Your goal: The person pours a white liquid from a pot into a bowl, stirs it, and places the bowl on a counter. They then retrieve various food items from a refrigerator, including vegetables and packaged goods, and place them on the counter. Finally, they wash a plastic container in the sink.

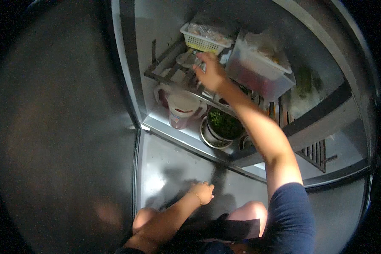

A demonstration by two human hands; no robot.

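Observation:
My right hand (212, 72) reaches into an open steel refrigerator cabinet, over a slatted metal shelf (185, 79). Its thumb and fingers are apart, with nothing plainly held. Just beyond the fingertips sits a white perforated plastic basket (201, 43) with plastic-wrapped contents. A round lidded container (186, 59) lies close to the thumb. To the right of the hand stands a translucent plastic bin (260, 68) holding reddish contents and bags. My left hand (203, 192), with a thin bracelet at the wrist, is low before the grey metal panel (174, 158); its fingers are curled and partly hidden.
Below the shelf are lidded plastic pitchers (181, 109) and a metal pot (223, 125) of green leaves. An open dark door (66, 127) fills the left side. A vertical steel post (317, 111) divides the cabinet. Another slatted shelf (314, 154) shows beyond it.

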